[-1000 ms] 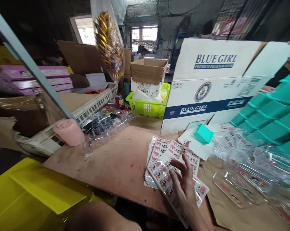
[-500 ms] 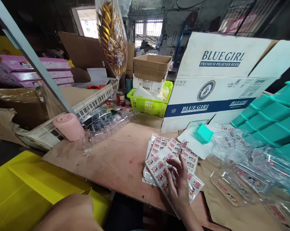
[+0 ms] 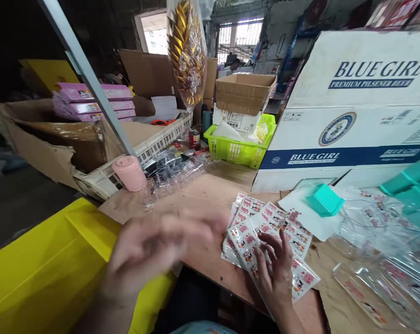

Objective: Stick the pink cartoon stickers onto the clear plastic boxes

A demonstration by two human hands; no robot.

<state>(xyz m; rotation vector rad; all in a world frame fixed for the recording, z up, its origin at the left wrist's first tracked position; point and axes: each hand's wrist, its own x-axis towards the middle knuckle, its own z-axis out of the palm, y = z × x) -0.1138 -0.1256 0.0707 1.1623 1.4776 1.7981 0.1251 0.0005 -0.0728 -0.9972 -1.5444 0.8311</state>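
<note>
My right hand [image 3: 277, 266] rests on the top sheet of a fanned stack of sticker sheets [image 3: 246, 241], printed with small cartoon figures and pink lettering. Its fingers are bent but apart, and I see nothing gripped in them. My left hand [image 3: 157, 246] is in the air over the table's front edge, left of the sheets. Motion smears its fingers, so whether they hold anything cannot be made out. Just beyond the sheets, a teal plastic box [image 3: 324, 199] sits on white paper [image 3: 300, 204].
Clear plastic cases [image 3: 377, 292] with stickers lie at the right. A Blue Girl carton [image 3: 363, 111] stands behind, beside a lime green basket [image 3: 237, 150]. Clear packaging [image 3: 182, 174] and a pink canister [image 3: 129, 174] lie at the left, above a yellow container [image 3: 56, 260].
My left hand has risen into view over the table edge, where only a blurred arm showed before. The camera view has turned left; my right hand stays on the sheets.
</note>
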